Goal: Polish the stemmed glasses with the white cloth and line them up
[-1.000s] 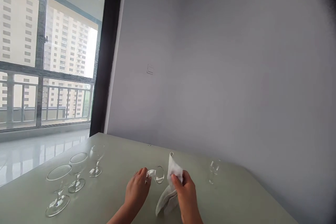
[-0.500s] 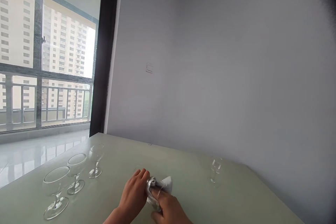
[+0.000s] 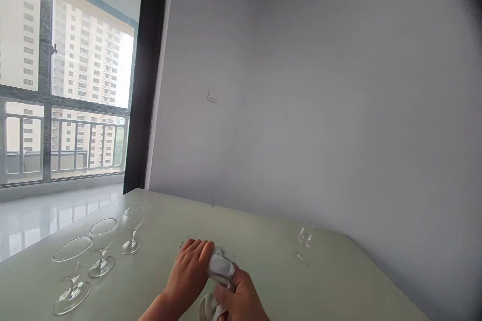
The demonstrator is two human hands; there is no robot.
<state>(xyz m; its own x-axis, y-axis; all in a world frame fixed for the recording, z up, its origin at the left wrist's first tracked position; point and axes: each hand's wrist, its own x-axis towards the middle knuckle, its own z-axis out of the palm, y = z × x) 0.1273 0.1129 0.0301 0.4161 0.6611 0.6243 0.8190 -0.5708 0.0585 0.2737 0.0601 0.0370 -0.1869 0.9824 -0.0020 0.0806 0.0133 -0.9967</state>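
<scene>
My left hand (image 3: pixel 190 272) is closed around a clear stemmed glass; only a thin curved edge of the glass (image 3: pixel 184 241) shows past its knuckles. A grey-white cloth (image 3: pixel 221 265) is bunched against the glass between my two hands. My right hand (image 3: pixel 243 295) grips this cloth, and a loose end of it hangs below the fingers. Most of the held glass is hidden by the hands and the cloth. Both hands are above the near part of the table (image 3: pixel 286 286).
At the left stand three clear stemmed glasses, a near one (image 3: pixel 73 276), a middle one (image 3: pixel 102 248) and a far one (image 3: pixel 132 228), all upright. Another stemmed glass (image 3: pixel 304 242) stands alone at the right. A grey wall (image 3: pixel 320 110) borders the table's far side; windows are at left.
My right hand has turned and shifted, and the cloth now lies over the outside of the held glass with an end hanging down. The view has swung slightly right.
</scene>
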